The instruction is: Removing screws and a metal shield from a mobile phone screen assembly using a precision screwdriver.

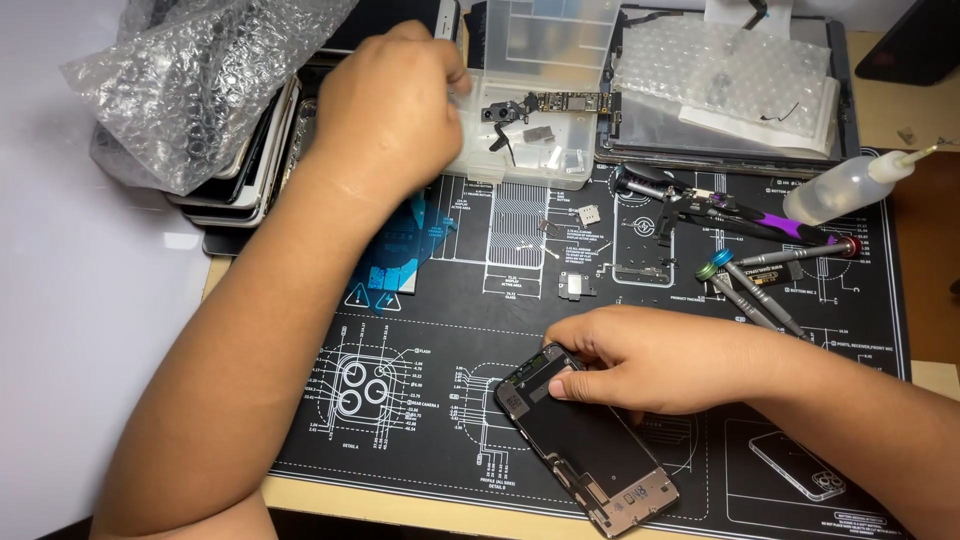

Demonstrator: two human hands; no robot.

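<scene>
My right hand [650, 355] rests on the upper end of an opened phone body [585, 440] that lies at an angle on the black repair mat [420, 300], its fingers pressing the top corner. My left hand [390, 105] reaches to the back, fingers curled at the edge of a clear plastic parts box [530, 90]. That box holds a long circuit board [560, 103] and small black and metal parts. What the left fingertips pinch is hidden by the hand.
Several precision screwdrivers [750, 290] and a purple-handled tool [740, 220] lie at right beside a squeeze bottle [850, 185]. Bubble wrap [190, 70] covers stacked phones at left. A tablet [730, 90] with bubble wrap sits behind. Small metal parts [575, 285] dot the mat.
</scene>
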